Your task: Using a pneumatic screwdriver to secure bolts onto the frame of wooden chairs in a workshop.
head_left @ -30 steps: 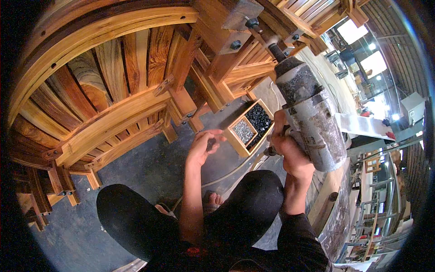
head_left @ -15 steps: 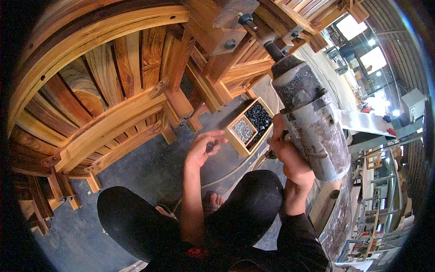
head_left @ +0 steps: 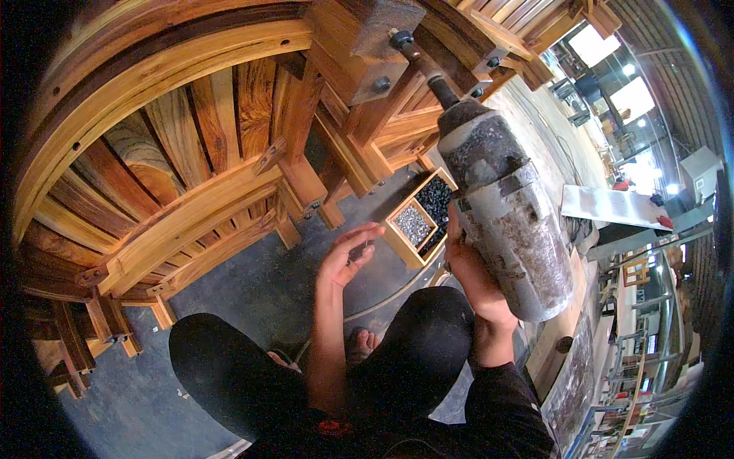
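My right hand [head_left: 482, 283] is wrapped round the handle of a worn grey impact wrench [head_left: 508, 206]. The wrench points up and to the left, and the socket [head_left: 401, 42] on its long shank meets a bolt in a wooden leg block [head_left: 359, 61]. A second dark bolt [head_left: 381, 85] sits in the same block, below the socket. My left hand [head_left: 348, 256] hovers over the floor with its fingers stretched out and apart from the thumb. Its fingertips come close to a wooden box [head_left: 405, 255] holding silvery small hardware [head_left: 413, 224] and black pieces [head_left: 434, 203].
Slatted wooden furniture [head_left: 168, 138] with curved rails fills the upper left. A hose [head_left: 382, 297] runs over the grey floor [head_left: 252, 283] between the box and my knees. A wooden board [head_left: 554, 356] lies at right, near a pale metal sheet [head_left: 608, 206].
The wrench and my right hand have shifted slightly left, and the socket has come up against the bolt. My left hand has moved only a little, fingers still extended.
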`<state>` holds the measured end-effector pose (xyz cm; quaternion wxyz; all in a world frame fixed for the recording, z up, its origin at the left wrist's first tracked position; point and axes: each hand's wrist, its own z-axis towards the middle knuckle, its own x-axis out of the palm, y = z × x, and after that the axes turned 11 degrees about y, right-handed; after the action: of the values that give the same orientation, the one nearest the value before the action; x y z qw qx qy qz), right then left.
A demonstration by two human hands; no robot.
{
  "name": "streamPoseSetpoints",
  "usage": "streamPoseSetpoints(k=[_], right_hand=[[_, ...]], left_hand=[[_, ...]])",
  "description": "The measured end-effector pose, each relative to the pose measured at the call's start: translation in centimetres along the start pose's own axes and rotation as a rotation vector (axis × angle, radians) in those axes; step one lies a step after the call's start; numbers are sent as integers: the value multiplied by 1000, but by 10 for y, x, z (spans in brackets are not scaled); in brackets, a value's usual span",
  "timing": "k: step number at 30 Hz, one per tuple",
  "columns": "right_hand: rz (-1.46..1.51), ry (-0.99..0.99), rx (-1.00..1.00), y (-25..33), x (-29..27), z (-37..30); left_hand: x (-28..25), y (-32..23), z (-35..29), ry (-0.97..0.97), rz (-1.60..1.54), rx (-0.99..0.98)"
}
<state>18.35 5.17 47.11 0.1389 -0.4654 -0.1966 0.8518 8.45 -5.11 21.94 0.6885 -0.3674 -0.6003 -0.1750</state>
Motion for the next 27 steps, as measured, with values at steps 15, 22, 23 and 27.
streamPoseSetpoints(k=[15,22,23,27], right_hand=[[754,377,60,1,-26,0],[492,314,-62,-5,-31,-1],[459,306,-80,-2,-24,1],[316,270,-146,-6,-25,-8]], left_hand=[[-32,12,-4,17,-85,-15],[-56,29,0,60,-301,57],[-63,33,-1,57,-302,58],[-86,51,-2,175,-624,69]])
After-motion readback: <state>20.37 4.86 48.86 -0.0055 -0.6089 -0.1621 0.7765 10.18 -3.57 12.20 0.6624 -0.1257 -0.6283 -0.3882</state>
